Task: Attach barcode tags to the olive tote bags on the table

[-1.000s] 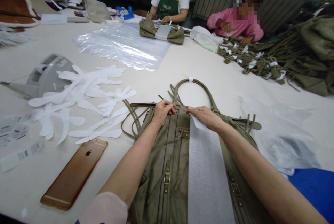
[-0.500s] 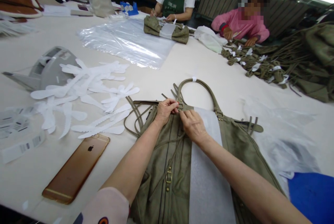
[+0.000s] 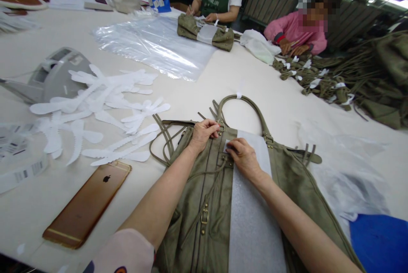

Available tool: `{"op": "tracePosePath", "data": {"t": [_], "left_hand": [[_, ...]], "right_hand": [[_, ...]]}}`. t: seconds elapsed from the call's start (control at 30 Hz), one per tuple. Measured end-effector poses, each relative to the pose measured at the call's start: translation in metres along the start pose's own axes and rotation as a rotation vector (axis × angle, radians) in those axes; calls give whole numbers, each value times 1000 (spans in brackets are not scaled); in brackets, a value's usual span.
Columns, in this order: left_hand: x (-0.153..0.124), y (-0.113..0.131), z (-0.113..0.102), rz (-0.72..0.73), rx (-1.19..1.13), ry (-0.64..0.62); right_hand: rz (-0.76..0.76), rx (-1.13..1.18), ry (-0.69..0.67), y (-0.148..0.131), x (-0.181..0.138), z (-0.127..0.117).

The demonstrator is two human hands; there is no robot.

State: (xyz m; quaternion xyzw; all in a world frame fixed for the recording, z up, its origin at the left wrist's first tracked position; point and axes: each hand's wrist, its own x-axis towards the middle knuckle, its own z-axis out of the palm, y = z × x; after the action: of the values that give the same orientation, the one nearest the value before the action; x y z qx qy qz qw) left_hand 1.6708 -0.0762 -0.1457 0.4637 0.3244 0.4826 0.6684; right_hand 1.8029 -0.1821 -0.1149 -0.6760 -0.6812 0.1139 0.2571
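Note:
An olive-green handbag lies flat before me, its round handle standing up at the far edge with a small white wrap on top. Closed in a pinch, my left hand grips the bag's top edge at the left foot of the handle. My right hand is also closed, its thumb and fingers on a small, thin whitish piece just above the bag's front. A pale strip of paper runs down the bag under my right wrist. Thin cords and a brass buckle show on the front.
Left of the bag lie white paper strips, a phone, barcode labels and a grey tape dispenser. Clear plastic bags lie farther back. Two people work across the table near a pile of olive bags.
My right hand has moved slightly right and toward me, away from my left hand, and a small whitish piece now shows at its fingertips. My left hand stays at the handle's foot.

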Motion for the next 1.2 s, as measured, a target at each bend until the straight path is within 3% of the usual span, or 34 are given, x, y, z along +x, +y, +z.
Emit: {"op": "tracePosePath", "data": {"t": [0.2,0.47,0.6,0.77,0.9,1.0,1.1,1.2], "left_hand": [[0,0,0,5,31,3],[0,1,0,-4,34,-1],[-1,3,1,-11,33,4],[-1,0,0,-9,40,-8],[-2,1,1,-8,58,-6],[-4,3,1,7,100,-30],[-5,6,1,36,181,-76],[-7,9,1,66,284,-127]], "right_hand": [[-62,-71,-44,3,0,2],[-306,-306,-186,1,-1,-1],[-432,-394,-177,1,0,2],[-448,-487,-148,0,7,11],[-408,-416,-100,2,12,13],[-340,-156,-19,2,14,11],[-118,184,57,-1,17,10],[175,515,28,-6,24,12]]}}
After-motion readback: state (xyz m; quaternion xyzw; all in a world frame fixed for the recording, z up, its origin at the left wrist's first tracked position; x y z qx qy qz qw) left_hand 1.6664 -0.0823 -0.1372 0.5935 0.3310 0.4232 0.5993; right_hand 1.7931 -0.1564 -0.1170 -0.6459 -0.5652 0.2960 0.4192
